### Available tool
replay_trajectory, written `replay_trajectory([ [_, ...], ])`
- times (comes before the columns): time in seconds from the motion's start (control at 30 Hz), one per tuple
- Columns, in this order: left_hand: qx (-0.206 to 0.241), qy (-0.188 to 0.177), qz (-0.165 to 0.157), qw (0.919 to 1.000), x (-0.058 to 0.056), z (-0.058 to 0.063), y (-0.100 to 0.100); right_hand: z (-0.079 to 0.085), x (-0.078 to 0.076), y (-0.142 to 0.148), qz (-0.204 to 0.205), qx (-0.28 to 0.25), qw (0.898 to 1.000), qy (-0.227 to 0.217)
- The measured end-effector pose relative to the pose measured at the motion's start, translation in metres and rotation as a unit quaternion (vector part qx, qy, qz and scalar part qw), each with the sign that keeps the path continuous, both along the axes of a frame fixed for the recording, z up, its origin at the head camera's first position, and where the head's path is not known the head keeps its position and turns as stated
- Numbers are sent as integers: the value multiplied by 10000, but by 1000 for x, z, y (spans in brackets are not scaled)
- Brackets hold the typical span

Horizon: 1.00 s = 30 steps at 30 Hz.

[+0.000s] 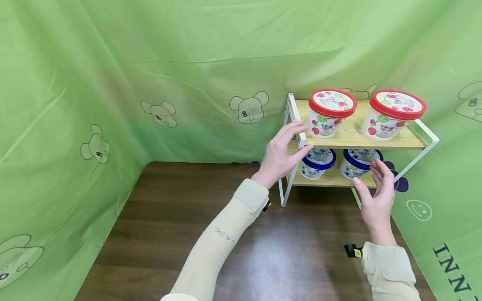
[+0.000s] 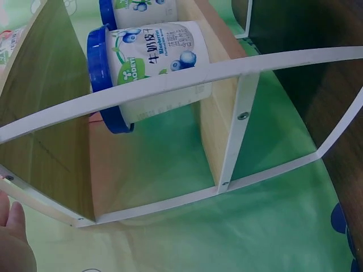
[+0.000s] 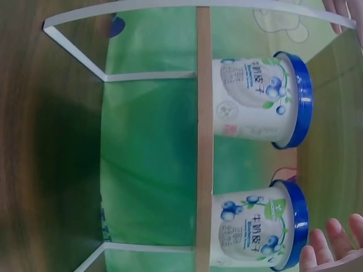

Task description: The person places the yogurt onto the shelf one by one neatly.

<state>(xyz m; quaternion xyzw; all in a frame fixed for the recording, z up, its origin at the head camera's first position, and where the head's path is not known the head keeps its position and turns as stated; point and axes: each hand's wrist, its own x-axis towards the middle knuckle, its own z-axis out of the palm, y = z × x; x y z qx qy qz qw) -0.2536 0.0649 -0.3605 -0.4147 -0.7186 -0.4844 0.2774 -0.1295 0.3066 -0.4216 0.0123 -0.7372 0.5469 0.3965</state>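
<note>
A two-tier shelf rack (image 1: 408, 141) with white metal frame and pale wood boards holds several tubs. On its upper board stand a left red-lidded tub (image 1: 326, 123) and a right red-lidded tub (image 1: 384, 125). Below are a left blue-lidded tub (image 1: 313, 170) and a right blue-lidded tub (image 1: 350, 169), printed with blueberries. My left hand (image 1: 278, 156) is at the rack's upper left front corner, thumb and fingers spread; contact is unclear. In front of the right blue-lidded tub, my right hand (image 1: 379, 200) has loosely bent, parted fingers and holds nothing. Its fingertips (image 3: 319, 243) appear near the blue lid.
The rack stands on a dark wood-look surface (image 1: 180, 217). Green cloth (image 1: 188, 83) with bear drawings hangs behind and on both sides, close to the rack's right side.
</note>
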Motion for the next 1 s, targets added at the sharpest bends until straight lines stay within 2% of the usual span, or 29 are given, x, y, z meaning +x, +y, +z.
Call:
replay_trajectory([
  [0.13, -23, -31, 6, 10000, 1, 0, -2, 0, -2, -5, 129, 80, 9998, 90],
  [0.2, 27, -165, -15, 9999, 2, 0, -4, 0, -3, -6, 201, 103, 9996, 169],
  [0.37, 124, -676, 106, 9976, 4, -4, -13, 2, -4, -12, 416, 115, 9984, 352],
  [0.5, -22, -1042, 264, 9942, 7, -10, -25, 6, -3, -16, 664, 118, 9967, 450],
  [0.63, -101, -1404, 403, 9892, 10, -16, -37, 9, -2, -22, 989, -126, 9936, 532],
  [0.73, -146, -1502, 508, 9872, 12, -18, -45, 10, -2, -27, 1134, -189, 9921, 502],
  [1.0, -334, -1452, 744, 9860, 18, -24, -65, 13, -2, -36, 1365, 204, 9898, 353],
])
